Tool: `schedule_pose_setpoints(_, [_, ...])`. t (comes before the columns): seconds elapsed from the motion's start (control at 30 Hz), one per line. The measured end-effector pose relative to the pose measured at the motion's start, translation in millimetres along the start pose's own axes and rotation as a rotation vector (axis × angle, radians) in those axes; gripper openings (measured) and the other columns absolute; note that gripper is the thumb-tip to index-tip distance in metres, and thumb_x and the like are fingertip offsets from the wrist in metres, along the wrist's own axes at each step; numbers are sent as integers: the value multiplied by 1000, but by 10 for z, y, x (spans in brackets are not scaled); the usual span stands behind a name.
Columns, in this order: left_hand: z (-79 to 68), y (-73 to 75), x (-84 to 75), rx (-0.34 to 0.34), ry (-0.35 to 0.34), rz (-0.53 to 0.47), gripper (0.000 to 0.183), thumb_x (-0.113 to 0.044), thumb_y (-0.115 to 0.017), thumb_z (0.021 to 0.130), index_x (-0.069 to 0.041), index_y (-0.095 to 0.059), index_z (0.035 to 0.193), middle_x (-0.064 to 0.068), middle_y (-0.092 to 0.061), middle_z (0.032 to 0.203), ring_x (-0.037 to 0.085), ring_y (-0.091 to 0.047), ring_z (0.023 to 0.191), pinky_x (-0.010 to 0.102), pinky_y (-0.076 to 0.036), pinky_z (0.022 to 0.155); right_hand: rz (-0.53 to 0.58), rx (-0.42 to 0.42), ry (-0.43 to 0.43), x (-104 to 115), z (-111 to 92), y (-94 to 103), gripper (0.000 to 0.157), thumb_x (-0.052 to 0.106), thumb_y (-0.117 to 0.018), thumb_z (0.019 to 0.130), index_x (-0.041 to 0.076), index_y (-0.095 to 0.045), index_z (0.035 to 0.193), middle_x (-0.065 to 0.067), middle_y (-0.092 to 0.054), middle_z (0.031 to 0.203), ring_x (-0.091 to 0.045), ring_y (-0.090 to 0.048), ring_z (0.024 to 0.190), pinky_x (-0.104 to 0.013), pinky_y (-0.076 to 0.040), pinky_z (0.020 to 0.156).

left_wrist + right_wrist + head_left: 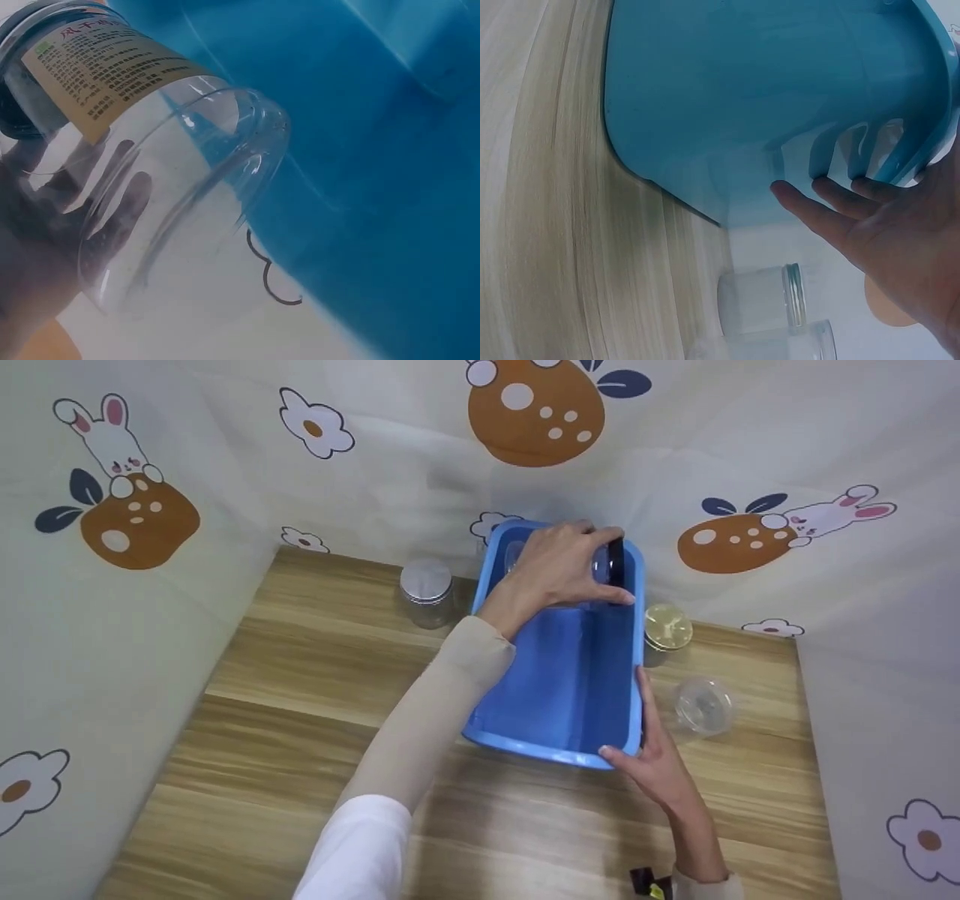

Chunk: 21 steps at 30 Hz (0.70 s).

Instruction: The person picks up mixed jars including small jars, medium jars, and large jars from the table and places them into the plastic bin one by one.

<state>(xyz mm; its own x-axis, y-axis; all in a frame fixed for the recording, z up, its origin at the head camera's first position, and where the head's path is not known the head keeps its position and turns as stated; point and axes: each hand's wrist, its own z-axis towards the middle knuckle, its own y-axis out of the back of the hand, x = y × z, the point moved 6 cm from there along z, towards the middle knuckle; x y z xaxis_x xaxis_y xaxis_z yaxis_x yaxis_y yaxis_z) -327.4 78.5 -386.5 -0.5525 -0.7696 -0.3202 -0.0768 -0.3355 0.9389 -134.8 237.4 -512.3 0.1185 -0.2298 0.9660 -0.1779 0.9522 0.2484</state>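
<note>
My left hand reaches over the far end of a blue plastic basin and grips a clear plastic jar. The jar lies sideways under the palm, its black lid toward the right wall of the basin. A printed tan label wraps the jar near the lid. At the near right corner, my right hand holds the basin, thumb on the rim and the other fingers along the outer wall. Much of the jar is hidden by the left hand in the head view.
A clear jar with a silver lid stands left of the basin. To the right are a gold-lidded jar and a clear round container. Printed cloth walls enclose the wooden table. A small black object shows beside the right wrist.
</note>
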Motion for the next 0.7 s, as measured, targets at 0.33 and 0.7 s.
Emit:
schedule_pose_setpoints(0.33, [42, -166, 43, 24, 21, -39, 100, -85, -62, 67, -35, -41, 152, -1, -54, 144, 20, -51, 129, 41, -41, 108, -46, 0, -5, -14, -7, -4, 113, 3, -79, 77, 29, -6, 161, -1, -10, 165, -30, -27, 142, -29, -35, 108])
schedule_pose_setpoints(0.7, [69, -432, 96, 33, 29, -77, 102, -86, -62, 66, -40, -35, 153, 1, -46, 151, 23, -44, 136, 47, -36, 111, 34, 25, -14, 4, 4, -10, 114, -1, -77, 77, 27, -5, 161, -5, -7, 165, -40, -27, 139, -66, -33, 103])
